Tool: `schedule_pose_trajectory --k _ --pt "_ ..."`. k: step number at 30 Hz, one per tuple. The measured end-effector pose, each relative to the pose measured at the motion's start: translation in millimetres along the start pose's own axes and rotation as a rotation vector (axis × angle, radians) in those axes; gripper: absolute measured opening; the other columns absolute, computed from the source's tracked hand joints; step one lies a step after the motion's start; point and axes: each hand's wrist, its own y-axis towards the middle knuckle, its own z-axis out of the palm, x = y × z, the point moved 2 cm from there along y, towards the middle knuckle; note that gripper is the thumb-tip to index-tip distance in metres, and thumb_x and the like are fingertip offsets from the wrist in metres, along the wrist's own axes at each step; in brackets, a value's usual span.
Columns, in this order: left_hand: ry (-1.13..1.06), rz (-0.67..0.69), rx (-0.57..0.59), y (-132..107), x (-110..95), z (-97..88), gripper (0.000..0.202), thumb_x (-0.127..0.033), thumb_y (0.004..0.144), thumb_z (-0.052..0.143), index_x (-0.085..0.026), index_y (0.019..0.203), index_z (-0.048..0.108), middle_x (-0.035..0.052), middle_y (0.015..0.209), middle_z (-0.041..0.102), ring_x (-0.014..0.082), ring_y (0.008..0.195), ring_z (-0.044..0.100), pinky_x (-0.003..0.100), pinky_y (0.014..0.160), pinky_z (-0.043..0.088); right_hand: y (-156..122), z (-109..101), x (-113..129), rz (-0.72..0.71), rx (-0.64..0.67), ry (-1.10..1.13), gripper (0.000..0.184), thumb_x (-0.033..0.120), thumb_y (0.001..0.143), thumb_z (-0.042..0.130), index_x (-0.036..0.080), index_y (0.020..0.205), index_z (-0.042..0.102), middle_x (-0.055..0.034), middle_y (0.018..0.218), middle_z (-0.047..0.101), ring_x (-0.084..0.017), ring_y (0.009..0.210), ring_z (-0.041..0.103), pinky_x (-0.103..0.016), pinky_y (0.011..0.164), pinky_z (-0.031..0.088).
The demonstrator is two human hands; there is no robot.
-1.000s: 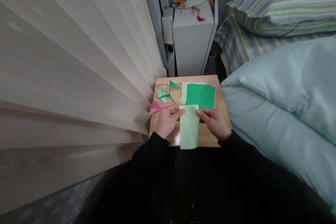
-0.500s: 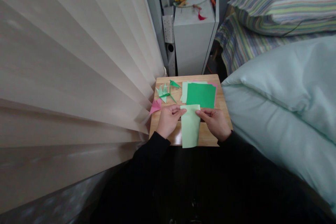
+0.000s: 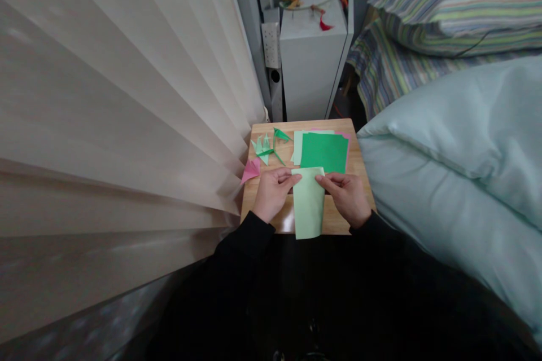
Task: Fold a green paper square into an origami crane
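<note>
A pale green sheet of paper [image 3: 309, 206] is held up by its top corners, its lower end hanging over the near edge of a small wooden table [image 3: 334, 220]. My left hand [image 3: 273, 189] pinches the upper left corner between thumb and fingers. At the upper right corner, my right hand [image 3: 347, 194] grips it the same way. Just beyond the hands lies a stack of coloured paper with a dark green sheet [image 3: 324, 152] on top. Folded green paper pieces [image 3: 271, 146] sit at the back left, and a pink folded paper piece [image 3: 251, 170] rests near the left edge.
A pleated beige curtain [image 3: 148, 96] fills the left side, reaching the table. Behind the table stands a white cabinet [image 3: 313, 67] with a red tassel [image 3: 325, 21] on top. On the right is a bed with a pale blue quilt [image 3: 444, 163] and a striped pillow [image 3: 466, 8].
The pale green sheet has shifted very slightly to the right, with both hands still pinching its top corners. Otherwise the view is nearly the same.
</note>
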Motion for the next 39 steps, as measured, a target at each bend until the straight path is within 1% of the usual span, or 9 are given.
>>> schedule_pose_trajectory --k 5,11,22,25,28,31,34,36,39 --pt "0.001 0.01 -0.003 0 0 -0.2 0.028 -0.043 0.074 0.084 -0.017 0.077 0.074 0.0045 0.075 0.076 0.0179 0.066 0.069 0.03 0.063 0.058 1 1 -5 0.037 0.028 0.08 0.048 0.064 0.07 0.083 0.018 0.063 0.069 0.0008 0.061 0.057 -0.013 0.059 0.049 -0.03 0.06 0.044" --pt "0.051 0.053 0.018 -2 -5 -0.5 0.023 -0.037 0.076 0.082 -0.016 0.077 0.073 0.0042 0.075 0.075 0.0158 0.066 0.067 0.027 0.063 0.054 1 -2 -1 -0.053 0.045 -0.061 0.049 0.064 0.077 0.077 0.017 0.066 0.07 -0.0002 0.062 0.058 -0.013 0.058 0.047 -0.03 0.058 0.038" --pt "0.194 0.098 0.185 -4 -4 7.2 0.013 -0.03 0.077 0.079 -0.018 0.077 0.077 0.0032 0.078 0.076 0.0169 0.075 0.067 0.031 0.077 0.054 -9 9 6 -0.119 0.318 -0.28 0.048 0.056 0.089 0.065 0.017 0.06 0.062 0.0028 0.058 0.046 -0.011 0.058 0.036 -0.029 0.055 0.026" --pt "0.203 0.141 0.087 -2 -4 4.2 0.014 -0.032 0.079 0.079 -0.017 0.077 0.077 0.0032 0.077 0.075 0.0166 0.073 0.066 0.029 0.072 0.051 -5 7 7 -0.039 0.333 -0.223 0.045 0.057 0.084 0.07 0.017 0.064 0.066 0.0023 0.059 0.053 -0.01 0.055 0.04 -0.028 0.053 0.028" --pt "0.179 0.203 -0.143 5 -3 -9.7 0.018 -0.034 0.083 0.074 -0.017 0.078 0.075 0.0013 0.073 0.07 0.0149 0.069 0.061 0.027 0.067 0.047 2 -2 6 0.099 0.375 -0.121 0.042 0.056 0.069 0.083 0.017 0.067 0.069 -0.0002 0.063 0.064 -0.012 0.056 0.05 -0.027 0.051 0.036" --pt "0.237 0.248 -0.266 12 0 -27.4 0.02 -0.035 0.088 0.07 -0.016 0.084 0.073 0.0013 0.079 0.07 0.0153 0.075 0.061 0.028 0.074 0.048 12 -19 6 0.113 0.315 -0.087 0.039 0.051 0.065 0.087 0.017 0.073 0.07 -0.0023 0.069 0.07 -0.014 0.059 0.058 -0.028 0.056 0.045" --pt "0.486 0.206 -0.096 14 0 -32.2 0.018 -0.027 0.092 0.061 -0.016 0.081 0.07 0.0037 0.078 0.069 0.0183 0.074 0.063 0.032 0.073 0.05 19 -37 10 0.04 0.153 -0.143 0.039 0.047 0.067 0.085 0.02 0.089 0.066 0.0 0.066 0.069 -0.015 0.054 0.057 -0.028 0.051 0.043" --pt "0.668 0.263 -0.048 9 -3 -27.5 0.009 -0.018 0.089 0.062 -0.016 0.088 0.071 0.0079 0.089 0.073 0.0232 0.088 0.067 0.038 0.084 0.052 20 -42 14 -0.044 0.109 -0.255 0.04 0.041 0.072 0.08 0.022 0.102 0.062 0.0034 0.061 0.065 -0.015 0.051 0.054 -0.028 0.049 0.039" --pt "0.715 0.439 0.094 0 -7 -9.9 0.037 -0.02 0.083 0.076 -0.019 0.119 0.069 0.0114 0.125 0.073 0.0284 0.121 0.064 0.045 0.108 0.045 14 -35 20 -0.185 0.195 -0.496 0.035 0.031 0.078 0.073 0.023 0.11 0.06 0.0057 0.059 0.061 -0.017 0.054 0.056 -0.029 0.054 0.039"
